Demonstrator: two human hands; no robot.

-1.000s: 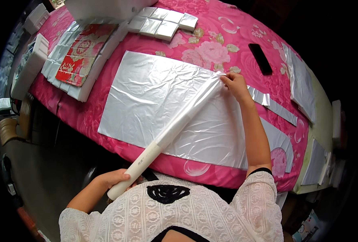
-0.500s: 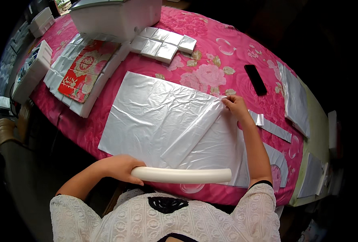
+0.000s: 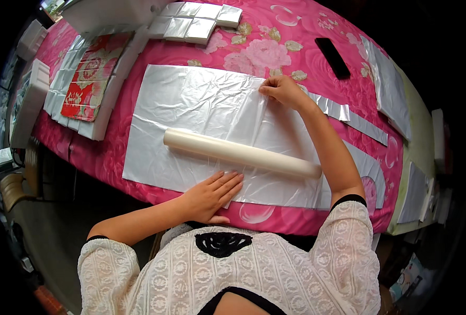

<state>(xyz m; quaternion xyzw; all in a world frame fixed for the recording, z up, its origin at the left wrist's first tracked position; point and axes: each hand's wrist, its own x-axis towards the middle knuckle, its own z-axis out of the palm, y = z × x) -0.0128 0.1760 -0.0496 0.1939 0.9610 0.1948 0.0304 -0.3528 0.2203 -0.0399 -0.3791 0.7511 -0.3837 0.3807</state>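
A large silvery-white plastic sheet lies spread on the table in front of me, wrinkled in its upper part. Across it rests a smooth cream-white tube, slanting down to the right, with neither hand on it. My left hand lies flat on the sheet's near edge, just below the tube, fingers stretched out. At the sheet's far edge, my right hand pinches the plastic and holds a fold of it slightly up. My right forearm reaches over the right part of the sheet.
Pink floral cloth covers the table. Folded silver packets sit at the back, near a white box. A red printed bag tops a silvery stack at left. At right are a black phone, silver strips and folded sheets.
My left hand has let go of the tube, which now lies across the sheet, and has flattened onto the near edge. The whole view has shifted; my right hand still pinches the plastic.
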